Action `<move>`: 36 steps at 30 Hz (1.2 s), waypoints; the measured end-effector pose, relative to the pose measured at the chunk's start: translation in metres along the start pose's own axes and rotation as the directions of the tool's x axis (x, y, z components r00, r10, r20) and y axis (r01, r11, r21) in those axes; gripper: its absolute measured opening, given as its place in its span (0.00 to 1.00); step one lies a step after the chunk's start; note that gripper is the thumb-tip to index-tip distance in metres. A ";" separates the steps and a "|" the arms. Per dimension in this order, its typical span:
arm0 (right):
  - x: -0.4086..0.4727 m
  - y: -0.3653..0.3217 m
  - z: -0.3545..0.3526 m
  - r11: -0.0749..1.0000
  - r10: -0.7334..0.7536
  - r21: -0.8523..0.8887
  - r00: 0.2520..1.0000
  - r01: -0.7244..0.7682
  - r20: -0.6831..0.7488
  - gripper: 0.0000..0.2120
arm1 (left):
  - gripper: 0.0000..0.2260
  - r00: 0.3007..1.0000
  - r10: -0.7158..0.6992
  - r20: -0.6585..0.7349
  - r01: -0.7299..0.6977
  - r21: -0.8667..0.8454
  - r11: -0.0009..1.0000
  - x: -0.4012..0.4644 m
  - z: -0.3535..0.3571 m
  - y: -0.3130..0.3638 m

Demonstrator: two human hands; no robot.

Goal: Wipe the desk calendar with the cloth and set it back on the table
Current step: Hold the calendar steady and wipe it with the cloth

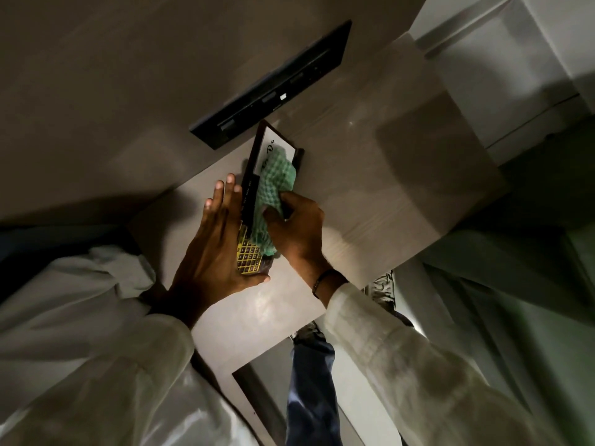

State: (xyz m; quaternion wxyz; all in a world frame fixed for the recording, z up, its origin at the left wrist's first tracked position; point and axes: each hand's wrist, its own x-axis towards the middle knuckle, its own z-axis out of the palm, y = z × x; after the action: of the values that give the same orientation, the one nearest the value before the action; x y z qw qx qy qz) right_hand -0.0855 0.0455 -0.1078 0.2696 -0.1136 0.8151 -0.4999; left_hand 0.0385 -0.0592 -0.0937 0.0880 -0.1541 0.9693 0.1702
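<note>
The desk calendar [254, 175] is a dark-framed stand with a white top panel and a yellow date grid at its near end. It is held tilted just above the pale table [386, 188]. My left hand [212, 252] grips its near end, fingers spread along the left side and thumb under the yellow grid. My right hand [299, 233] is closed on a green checked cloth [273, 188], which is pressed on the calendar's face and hides its middle.
A black panel with switches or sockets [273, 88] is set into the wall right behind the calendar. The table's front edge runs close to my body, with a leg in dark trousers and the floor below it. White cabinets stand at the upper right.
</note>
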 end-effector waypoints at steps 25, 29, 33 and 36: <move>0.004 -0.007 0.003 0.998 0.056 0.017 0.998 -0.056 0.016 0.03 | 0.67 1.000 -0.017 0.007 0.017 0.029 0.999 0.000 0.001 -0.002; 0.009 0.001 -0.002 0.988 0.149 -0.030 0.988 -0.151 -0.040 0.05 | 0.68 1.000 -0.023 0.021 0.023 0.024 0.999 0.000 0.002 0.001; 0.012 -0.013 0.004 0.998 0.064 0.002 0.996 -0.064 -0.065 0.04 | 0.65 0.999 -0.022 -0.034 0.022 0.014 1.000 0.003 0.004 0.004; 0.010 -0.004 0.000 0.995 0.099 0.000 0.993 -0.099 -0.066 0.07 | 0.66 1.000 -0.024 -0.011 0.024 0.008 1.000 0.003 0.004 0.002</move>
State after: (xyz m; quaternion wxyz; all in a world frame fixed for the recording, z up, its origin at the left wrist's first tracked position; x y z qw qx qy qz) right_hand -0.0943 0.0396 -0.1077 0.2670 -0.0570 0.8290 -0.4881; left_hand 0.0358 -0.0572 -0.0971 0.0855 -0.1665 0.9685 0.1644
